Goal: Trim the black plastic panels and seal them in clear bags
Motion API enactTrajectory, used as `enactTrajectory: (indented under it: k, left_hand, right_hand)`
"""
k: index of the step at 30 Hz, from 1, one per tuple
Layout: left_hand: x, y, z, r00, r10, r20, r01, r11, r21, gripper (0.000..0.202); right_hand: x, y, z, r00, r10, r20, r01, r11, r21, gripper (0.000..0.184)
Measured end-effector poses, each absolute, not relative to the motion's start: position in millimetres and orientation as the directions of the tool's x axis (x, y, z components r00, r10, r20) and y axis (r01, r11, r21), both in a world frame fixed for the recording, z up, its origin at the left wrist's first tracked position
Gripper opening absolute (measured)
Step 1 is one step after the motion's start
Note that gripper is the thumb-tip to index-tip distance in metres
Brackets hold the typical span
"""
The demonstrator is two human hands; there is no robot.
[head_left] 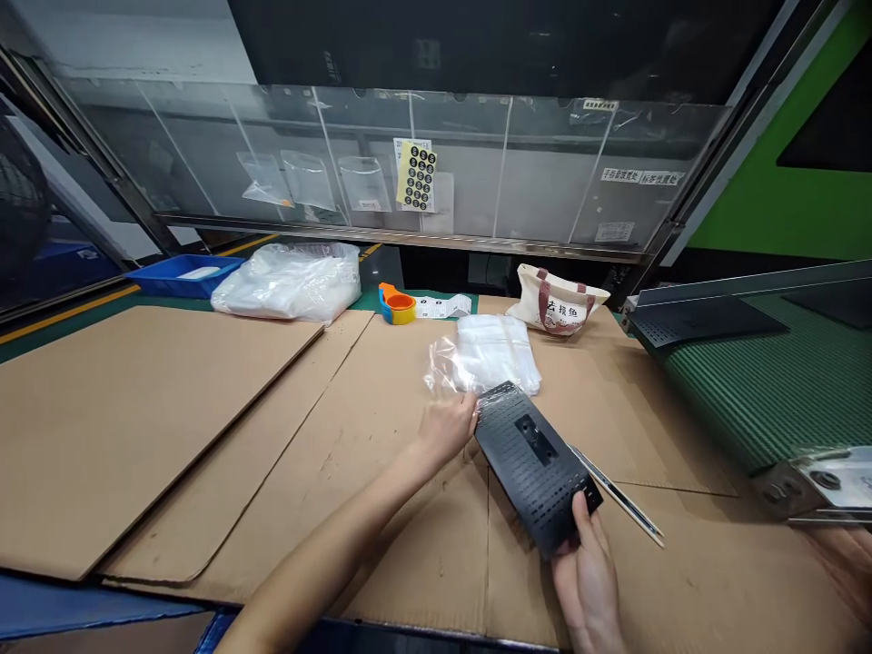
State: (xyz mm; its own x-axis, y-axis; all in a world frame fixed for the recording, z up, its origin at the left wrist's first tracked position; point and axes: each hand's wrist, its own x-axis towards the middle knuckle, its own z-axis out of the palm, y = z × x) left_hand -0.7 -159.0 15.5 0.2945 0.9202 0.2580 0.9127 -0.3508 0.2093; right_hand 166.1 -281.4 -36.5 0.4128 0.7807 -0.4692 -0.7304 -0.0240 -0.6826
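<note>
The fingers (467,411) of the left hand (446,431) are closed on the far end of one black plate (535,468), which has many small holes. The right hand (589,581) grips the near end, with its thumb on top. So the black plate is between the two hands, tilted and low over the cardboard (381,400), in the middle of the bench (371,298). I can count at least three sheets of cardboard, which overlap each other.

One thin metal strip (617,495) lies on the cardboard just beside the plate, on its right. Behind the plate and near the left fingers lies one flat stack of clear plastic bags (500,354). Further back stands one cloth bag (555,309) with red handles and red Chinese characters; I cannot read them with certainty. To its left are some rolls of tape (397,306) in orange, yellow and blue, then one big pile of plastic bags (290,282) and one blue tray (183,272).

On the clear screen behind hangs one yellow sheet (417,177) with rows of black round stickers, and there are two small white labels (640,175) with Chinese writing, too small to read. At the right a green belt (763,391) carries a second black plate (701,322).
</note>
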Motion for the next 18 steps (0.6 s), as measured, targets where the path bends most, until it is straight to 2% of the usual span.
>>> enactTrajectory:
  k: [5, 9, 12, 16, 18]
  left_hand:
    - [7, -169, 12, 0.353, 0.877, 0.326, 0.916, -0.395, 0.071, 0.036]
    - [5, -177, 11, 0.427, 0.809, 0.404, 0.886, -0.463, -0.009, 0.031]
    - [5, -185, 11, 0.486, 0.737, 0.47, 0.85, -0.524, -0.058, 0.033]
    - [13, -201, 11, 0.547, 0.63, 0.552, 0.795, -0.597, -0.107, 0.04]
    - [18, -208, 12, 0.561, 0.585, 0.586, 0.776, -0.618, -0.126, 0.041]
  right_hand:
    - [143, -297, -38, 0.181, 0.873, -0.454, -0.763, -0.167, -0.625, 0.051]
    - [140, -299, -38, 0.229, 0.862, -0.452, -0.79, -0.107, -0.603, 0.041]
    - [141, -298, -37, 0.162, 0.881, -0.445, -0.764, -0.173, -0.621, 0.039]
    - [139, -295, -34, 0.247, 0.891, -0.381, -0.733, -0.086, -0.675, 0.051]
    - [137, -295, -32, 0.233, 0.899, -0.372, -0.695, -0.114, -0.71, 0.06]
